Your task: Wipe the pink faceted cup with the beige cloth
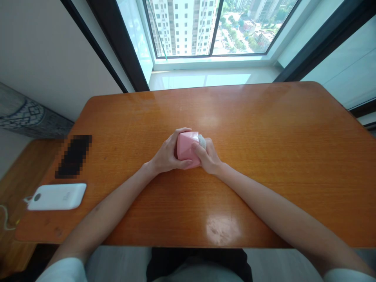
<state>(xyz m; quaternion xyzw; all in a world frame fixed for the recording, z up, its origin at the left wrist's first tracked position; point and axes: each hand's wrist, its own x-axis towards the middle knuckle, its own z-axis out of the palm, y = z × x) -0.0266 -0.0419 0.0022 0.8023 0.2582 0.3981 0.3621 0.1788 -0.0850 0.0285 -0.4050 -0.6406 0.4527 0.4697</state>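
Note:
Both my hands meet at the middle of the orange wooden table (pixel 264 156), holding a pink faceted object (pixel 186 150) between them. My left hand (pixel 167 154) wraps around its near left side, with the fingers over the top and the thumb along the bottom. My right hand (pixel 207 156) grips its right end, with the fingers lying across the pink surface. A rounded pale grey part (pixel 201 141) shows at that end, partly covered by my right hand. The object's underside is hidden.
A pixelated dark phone (pixel 73 156) lies near the table's left edge. Nearer me sits a white power bank (pixel 57 196) with a thin cable trailing off the table. A lower wooden surface (pixel 23 176) lies left of the table, and floor-to-ceiling windows stand beyond it.

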